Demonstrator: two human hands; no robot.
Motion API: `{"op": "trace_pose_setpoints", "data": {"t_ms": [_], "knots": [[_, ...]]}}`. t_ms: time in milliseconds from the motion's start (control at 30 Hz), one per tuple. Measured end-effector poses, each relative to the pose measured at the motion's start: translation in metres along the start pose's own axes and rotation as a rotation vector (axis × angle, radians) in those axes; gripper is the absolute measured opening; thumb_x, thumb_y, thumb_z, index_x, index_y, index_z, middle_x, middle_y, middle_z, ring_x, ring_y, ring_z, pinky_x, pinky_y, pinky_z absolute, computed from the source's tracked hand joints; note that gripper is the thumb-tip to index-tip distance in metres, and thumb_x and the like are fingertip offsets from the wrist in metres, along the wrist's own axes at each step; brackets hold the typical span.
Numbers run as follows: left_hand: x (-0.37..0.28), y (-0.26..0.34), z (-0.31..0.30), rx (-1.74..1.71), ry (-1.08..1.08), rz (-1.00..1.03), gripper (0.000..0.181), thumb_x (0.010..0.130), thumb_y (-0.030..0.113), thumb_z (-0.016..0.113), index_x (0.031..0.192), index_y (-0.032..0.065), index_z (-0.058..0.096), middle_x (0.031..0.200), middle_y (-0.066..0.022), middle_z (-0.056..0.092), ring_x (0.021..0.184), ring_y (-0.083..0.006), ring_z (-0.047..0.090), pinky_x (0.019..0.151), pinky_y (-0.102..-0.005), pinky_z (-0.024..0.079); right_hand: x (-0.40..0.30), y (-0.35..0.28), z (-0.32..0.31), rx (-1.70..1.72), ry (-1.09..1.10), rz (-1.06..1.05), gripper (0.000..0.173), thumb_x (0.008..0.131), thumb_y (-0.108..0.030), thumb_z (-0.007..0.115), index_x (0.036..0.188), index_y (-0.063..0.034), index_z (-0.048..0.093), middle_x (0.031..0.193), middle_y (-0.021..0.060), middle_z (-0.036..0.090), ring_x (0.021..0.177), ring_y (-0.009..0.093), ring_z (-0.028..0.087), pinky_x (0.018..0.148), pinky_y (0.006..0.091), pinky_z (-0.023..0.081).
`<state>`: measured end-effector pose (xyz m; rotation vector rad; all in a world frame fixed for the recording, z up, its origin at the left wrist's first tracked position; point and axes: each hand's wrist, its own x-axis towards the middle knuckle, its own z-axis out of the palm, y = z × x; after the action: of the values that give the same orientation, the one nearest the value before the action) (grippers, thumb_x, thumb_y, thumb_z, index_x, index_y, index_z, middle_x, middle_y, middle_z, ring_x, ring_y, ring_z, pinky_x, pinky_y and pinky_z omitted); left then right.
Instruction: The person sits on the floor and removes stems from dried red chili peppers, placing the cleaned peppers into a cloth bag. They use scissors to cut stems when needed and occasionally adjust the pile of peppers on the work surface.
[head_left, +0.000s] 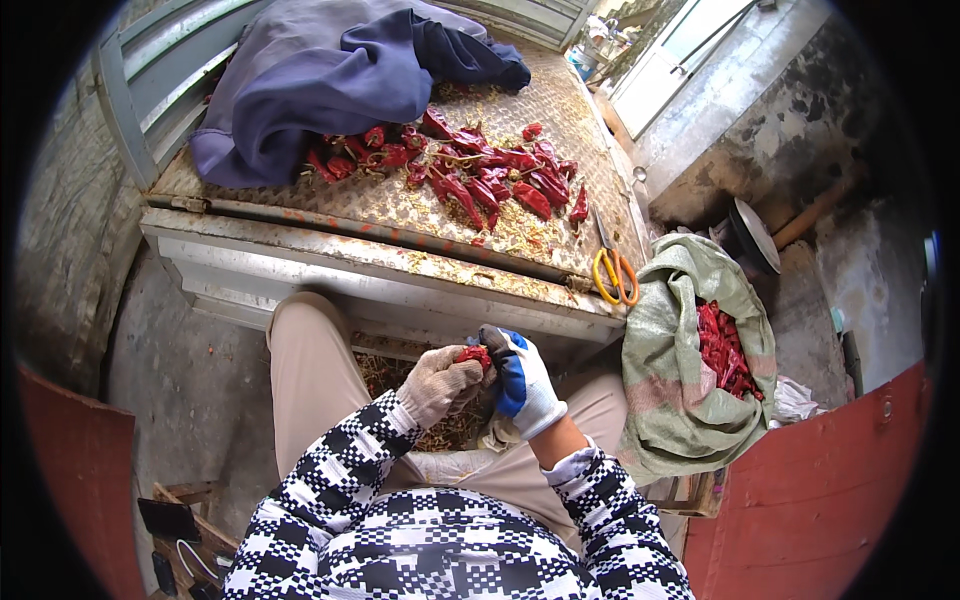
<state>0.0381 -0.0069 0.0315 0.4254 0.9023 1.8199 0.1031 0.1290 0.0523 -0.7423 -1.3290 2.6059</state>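
My left hand (442, 384), in a beige knitted glove, is closed on a dried red chili pepper (475, 357) above my lap. Touching it from the right is my right hand (519, 379), in a white glove with blue coating; its fingertips meet at the pepper, and whether they grip it is hidden. Several dried red chilies (495, 172) lie among scattered pale seeds on the metal platform (360, 217) in front of me. Scissors with yellow and orange handles (616, 276) rest at the platform's right corner.
A blue-purple cloth (330, 90) covers the platform's far left. On my right stands an open green woven sack (660, 360) holding red chili pieces (724, 349). Between my legs is a container of stems and debris (450, 431), partly hidden. Red panels (817, 480) flank me.
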Motion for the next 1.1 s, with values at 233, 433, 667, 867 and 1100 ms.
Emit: {"op": "trace_pose_setpoints", "data": {"t_ms": [233,433,667,867,1100], "knots": [[-0.003,0.002,0.002,0.16,-0.067,0.084,0.013,0.092,0.014,0.057,0.096,0.0036,0.063,0.073,0.0049,0.054,0.06,-0.0025,0.045,0.054,-0.0177,0.036,0.015,0.007,-0.026,0.218,-0.014,0.212,0.021,0.095,-0.024,0.06,0.098,-0.0035,0.061,0.08,0.0045,0.064,0.062,0.015,0.061,0.057,0.0273,0.053],[0.006,0.002,-0.011,-0.038,-0.087,-0.009,0.013,0.094,0.016,0.054,0.101,0.0062,0.059,0.061,0.0044,0.048,0.045,-0.0034,0.037,0.039,-0.0189,0.029,0.005,-0.032,-0.034,-0.748,0.009,-0.256,0.021,0.089,-0.015,0.059,0.105,-0.0029,0.064,0.087,0.0079,0.067,0.073,0.014,0.062,0.065,0.0264,0.049],[0.009,-0.002,-0.013,-0.076,-0.048,-0.011,0.018,0.087,0.007,0.062,0.104,0.004,0.056,0.075,-0.0088,0.06,0.065,-0.0152,0.059,0.057,-0.0274,0.054,0.007,-0.107,-0.049,-1.602,-0.055,-0.488,0.032,0.078,-0.024,0.061,0.105,-0.0064,0.066,0.096,0.0172,0.067,0.087,0.028,0.066,0.08,0.0364,0.05],[0.013,-0.007,-0.015,-0.113,-0.047,-0.005,0.022,0.085,0.003,0.065,0.104,0.0069,0.054,0.081,-0.0114,0.062,0.068,-0.0179,0.061,0.058,-0.0285,0.055,0.084,-0.167,-0.052,-1.749,0.71,-0.485,0.052,0.08,-0.055,0.063,0.096,-0.0048,0.065,0.093,0.0201,0.067,0.089,0.034,0.064,0.078,0.0414,0.049],[0.016,-0.006,-0.021,-0.116,-0.007,0.025,0.024,0.081,0.003,0.068,0.1,0.0061,0.053,0.079,-0.01,0.062,0.068,-0.0174,0.062,0.058,-0.0292,0.056,0.114,-0.175,-0.075,-1.529,0.786,-0.523,0.036,0.075,-0.039,0.065,0.083,-0.0042,0.069,0.084,0.0184,0.067,0.08,0.032,0.064,0.072,0.0399,0.05]]}}
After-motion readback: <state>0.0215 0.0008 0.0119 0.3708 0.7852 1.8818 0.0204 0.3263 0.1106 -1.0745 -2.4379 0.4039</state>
